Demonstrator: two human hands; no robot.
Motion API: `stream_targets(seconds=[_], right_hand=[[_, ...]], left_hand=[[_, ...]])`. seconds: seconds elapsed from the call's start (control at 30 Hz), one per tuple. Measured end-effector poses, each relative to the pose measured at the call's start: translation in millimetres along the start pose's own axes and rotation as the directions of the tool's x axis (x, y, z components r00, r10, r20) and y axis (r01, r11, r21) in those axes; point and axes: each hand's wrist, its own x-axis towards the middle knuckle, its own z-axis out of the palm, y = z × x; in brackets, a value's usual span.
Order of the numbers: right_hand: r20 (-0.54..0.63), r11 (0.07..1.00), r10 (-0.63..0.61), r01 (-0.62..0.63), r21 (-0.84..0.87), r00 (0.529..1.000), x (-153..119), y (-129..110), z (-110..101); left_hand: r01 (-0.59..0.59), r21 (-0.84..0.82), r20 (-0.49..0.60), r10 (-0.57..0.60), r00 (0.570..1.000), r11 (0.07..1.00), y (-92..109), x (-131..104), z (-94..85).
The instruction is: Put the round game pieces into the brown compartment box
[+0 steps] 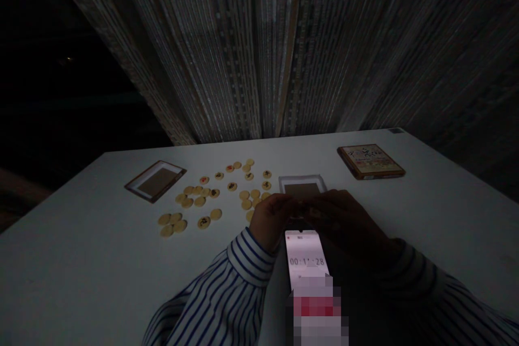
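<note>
My left hand (272,220) and my right hand (347,221) meet above the table, just beyond a lit phone (307,254) that shows a running time. Their fingers are bent toward each other, and whatever lies between them is too dark to make out. Behind them sits a small open tray (302,186), its near part covered by the hands. Several round wooden pieces (204,222) lie scattered left of my hands, some marked in red or black, others plain. A few pieces are partly hidden by my left hand.
An open box part with a brown rim (155,180) lies at the left of the white table (101,259). A flat printed box (371,161) rests at the back right. Hanging string curtains (259,48) stand behind the table's far edge.
</note>
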Motion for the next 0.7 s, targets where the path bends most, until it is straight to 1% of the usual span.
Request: stream_targets(seconds=[0.17,0.37,0.53,0.7], right_hand=[[-0.028,0.997,-0.036,0.038,0.07,0.999,5.1,-1.2,-2.6],[-0.07,0.998,-0.056,0.054,-0.038,0.996,9.6,-3.0,-4.9],[-0.084,0.999,-0.022,0.018,-0.047,0.996,9.0,-3.3,-4.7],[-0.061,0.999,-0.031,0.029,-0.04,0.998,11.7,-5.5,-8.5]], left_hand=[[0.016,-0.014,-0.002,-0.016,1.0,1.0,-1.2,-0.1,-1.3],[0.018,-0.037,0.007,-0.018,1.0,0.999,-1.9,-0.2,-2.5],[0.043,-0.055,-0.005,-0.043,0.999,0.998,-1.0,-0.9,-0.6],[0.056,-0.076,0.042,-0.052,0.998,0.996,-1.7,-2.3,-1.2]])
